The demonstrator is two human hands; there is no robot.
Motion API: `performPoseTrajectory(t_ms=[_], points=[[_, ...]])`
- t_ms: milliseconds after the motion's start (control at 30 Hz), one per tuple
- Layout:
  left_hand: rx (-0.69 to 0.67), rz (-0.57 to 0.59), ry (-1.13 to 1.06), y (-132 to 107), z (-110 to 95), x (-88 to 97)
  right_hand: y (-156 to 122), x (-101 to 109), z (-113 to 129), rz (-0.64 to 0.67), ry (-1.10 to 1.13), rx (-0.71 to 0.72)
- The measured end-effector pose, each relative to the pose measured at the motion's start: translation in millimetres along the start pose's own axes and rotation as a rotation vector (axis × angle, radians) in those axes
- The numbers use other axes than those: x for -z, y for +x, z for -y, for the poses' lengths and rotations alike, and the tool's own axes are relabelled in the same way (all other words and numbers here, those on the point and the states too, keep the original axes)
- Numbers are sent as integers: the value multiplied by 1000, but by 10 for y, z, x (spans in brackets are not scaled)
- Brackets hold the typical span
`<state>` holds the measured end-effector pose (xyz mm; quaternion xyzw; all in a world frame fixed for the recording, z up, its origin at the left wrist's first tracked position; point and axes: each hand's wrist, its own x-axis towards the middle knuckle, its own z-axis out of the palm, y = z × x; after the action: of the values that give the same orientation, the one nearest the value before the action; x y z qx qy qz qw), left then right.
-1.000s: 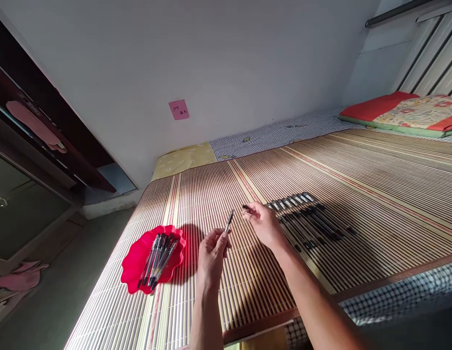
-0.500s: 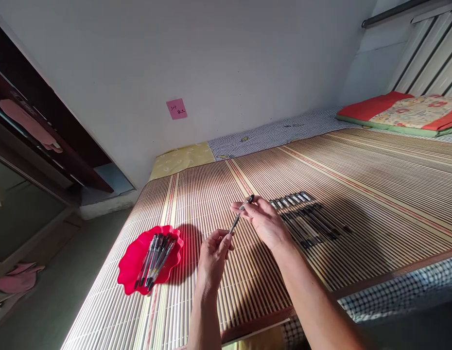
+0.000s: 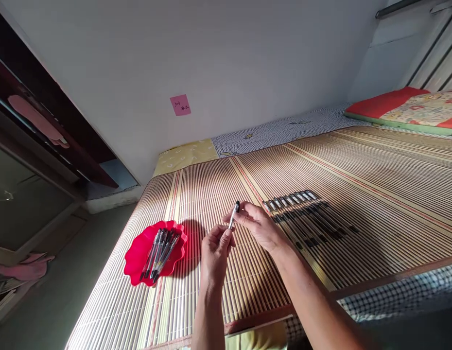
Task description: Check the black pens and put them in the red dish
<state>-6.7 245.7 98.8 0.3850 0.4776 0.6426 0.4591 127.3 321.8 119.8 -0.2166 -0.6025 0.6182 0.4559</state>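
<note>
A pen (image 3: 232,216) with a black top end and a pale upper part is held tilted over the bamboo mat (image 3: 218,184). My left hand (image 3: 216,241) is closed round its lower end, which the fingers hide. My right hand (image 3: 258,224) pinches it near the black end. To the right of my hands, several pens (image 3: 309,216) lie side by side in a row on the mat, partly behind my right hand. On the left, a red scalloped dish (image 3: 135,255) holds a bunch of pens (image 3: 161,250).
The mat covers a bed beside a grey wall (image 3: 266,63), where a pink note (image 3: 180,105) is stuck. Folded red and floral bedding (image 3: 411,108) lies at the far right. Checked cloth (image 3: 401,291) edges the near side. A dark doorway (image 3: 76,165) stands at left.
The pen has turned more upright, and its pale side now shows. My hands have drawn closer together, the right one moving slightly left. The view has shifted a little.
</note>
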Motion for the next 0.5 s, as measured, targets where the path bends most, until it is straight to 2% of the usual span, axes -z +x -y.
performPoseTrajectory(t_ms=[200, 300, 367, 400, 433, 500], points=[[-22, -29, 1, -27, 68, -62, -3, -72, -79, -35, 2, -21], [-42, -34, 133, -10, 24, 81, -18, -87, -145, -100, 35, -99], [-93, -167, 379, -9, -79, 302, -19, -50, -198, -126, 8, -151], [-118, -272, 539, -15, -148, 446, -15, -18, -225, -136, -22, -160], [-138, -425, 740, -27, -222, 603, -7, 20, -251, -145, -58, -159], [-131, -607, 888, -63, -360, 921, 13, 90, -301, -166, -117, -140]])
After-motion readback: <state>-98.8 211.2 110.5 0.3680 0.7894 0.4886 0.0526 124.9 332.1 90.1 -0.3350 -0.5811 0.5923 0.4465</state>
